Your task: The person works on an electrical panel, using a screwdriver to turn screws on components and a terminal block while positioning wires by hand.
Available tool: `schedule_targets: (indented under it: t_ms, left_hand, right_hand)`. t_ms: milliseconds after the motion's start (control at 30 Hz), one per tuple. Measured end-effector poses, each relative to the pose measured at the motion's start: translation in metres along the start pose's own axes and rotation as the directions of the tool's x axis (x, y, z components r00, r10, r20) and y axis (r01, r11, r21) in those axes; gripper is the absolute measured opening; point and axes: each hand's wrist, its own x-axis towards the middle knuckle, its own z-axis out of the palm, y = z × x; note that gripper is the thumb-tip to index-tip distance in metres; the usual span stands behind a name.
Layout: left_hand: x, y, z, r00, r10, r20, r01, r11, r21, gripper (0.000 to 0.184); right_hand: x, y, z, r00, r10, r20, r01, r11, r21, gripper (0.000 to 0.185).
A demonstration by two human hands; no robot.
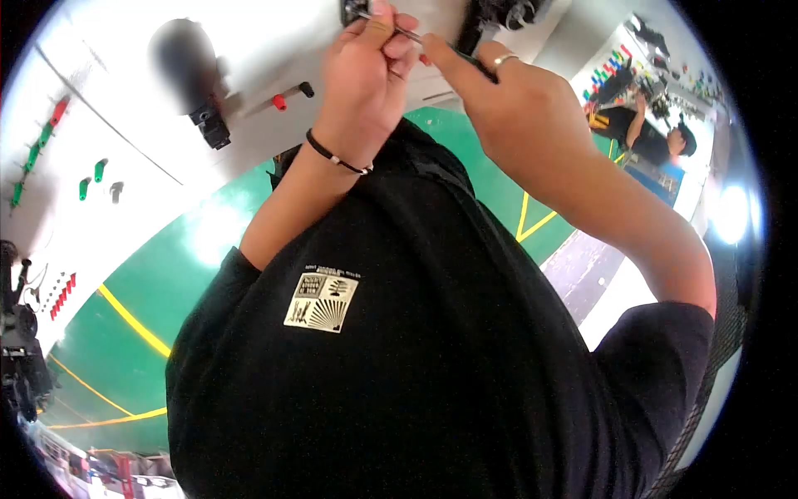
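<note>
My right hand (532,100), with a ring on one finger, is wrapped round the dark handle of what looks like a screwdriver (409,34). Its thin metal shaft runs left into the fingers of my left hand (370,66), which are closed in a pinch round it. Just beyond those fingertips, a small dark part (353,10) is cut off by the top edge. Where the shaft's tip meets that part, I cannot make out. A red bit (425,60) shows below the shaft, between the hands. A black mechanical part (507,15) lies on the white table beyond my right hand.
The white table (249,50) holds a blurred black device (187,71), a red piece (278,101), a black piece (306,89) and several green pieces (99,171). Black equipment (21,349) stands at far left. Another person (652,137) works at right. Yellow lines cross the green floor (216,224).
</note>
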Motion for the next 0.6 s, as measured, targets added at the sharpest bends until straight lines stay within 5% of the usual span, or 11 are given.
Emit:
schedule_targets:
  t_ms: [33,100,133,167,200,233,267,333,467,600]
  left_hand:
    - [0.001,0.001,-0.004,1.0,-0.024,0.015,0.024,1.0,-0.01,0.015]
    - [-0.006,0.0,0.005,0.999,-0.02,0.048,0.022,0.999,-0.046,0.016]
    - [-0.01,0.0,0.012,0.995,-0.027,0.097,0.033,0.998,-0.059,0.017]
    - [-0.014,-0.001,0.018,1.0,0.006,-0.018,-0.006,1.0,-0.004,0.02]
    - [-0.012,-0.003,0.019,1.0,0.006,-0.014,-0.006,1.0,0.01,0.02]
    - [-0.014,-0.008,0.019,0.999,0.043,-0.019,-0.043,0.999,-0.015,0.018]
    - [-0.018,-0.015,0.02,0.997,0.076,-0.025,-0.077,0.996,-0.04,0.016]
    - [-0.031,-0.026,0.03,0.993,0.104,-0.059,-0.098,0.99,0.105,0.021]
    - [-0.042,-0.048,0.021,0.962,0.26,-0.087,-0.223,0.926,0.304,0.03]
    - [-0.065,-0.053,0.001,0.817,0.573,-0.058,-0.371,0.601,0.708,0.018]
  right_hand:
    - [0.007,0.006,0.006,1.0,-0.025,-0.004,0.025,1.0,-0.009,0.043]
    - [0.008,0.017,0.026,0.936,-0.037,-0.35,0.172,0.916,0.362,0.042]
    - [0.01,0.013,0.017,0.939,-0.045,-0.342,0.179,0.911,0.372,0.042]
    - [0.012,0.009,0.0,0.954,0.297,0.051,-0.223,0.581,0.783,0.04]
    - [0.011,0.004,-0.01,0.764,0.371,0.528,-0.574,0.015,0.819,0.04]
    - [0.007,-0.003,-0.011,0.744,0.311,0.592,-0.477,-0.373,0.796,0.033]
    - [0.003,-0.005,-0.005,0.742,0.317,0.591,-0.464,-0.394,0.793,0.033]
    - [-0.002,-0.001,0.015,0.786,0.072,0.614,-0.251,-0.87,0.424,0.023]
    - [-0.035,-0.008,0.061,0.89,-0.076,0.449,-0.087,-0.996,0.002,0.017]
    - [-0.1,-0.006,0.096,0.899,-0.136,0.417,-0.245,-0.944,0.222,0.022]
